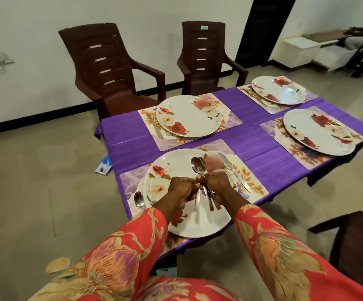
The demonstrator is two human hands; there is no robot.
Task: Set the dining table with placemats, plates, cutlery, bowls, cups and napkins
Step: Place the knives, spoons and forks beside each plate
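A purple-clothed table (254,140) carries several floral placemats, each with a white flowered plate. Over the near plate (197,227) my right hand (216,181) grips a bundle of spoons (199,166), bowls up, handles hanging down. My left hand (179,187) pinches one handle from that bundle. One spoon (140,200) lies on the near placemat (130,181) left of the plate, and a knife (234,171) lies to its right. Another knife (154,124) rests beside the far left plate (189,116). The two right plates (319,131) (278,90) show no cutlery.
Two brown plastic chairs (111,68) (204,55) stand behind the table, and a dark chair (354,242) sits at my right. A blue-white packet (104,167) lies on the floor by the table's left edge. White furniture (297,51) stands at the back right.
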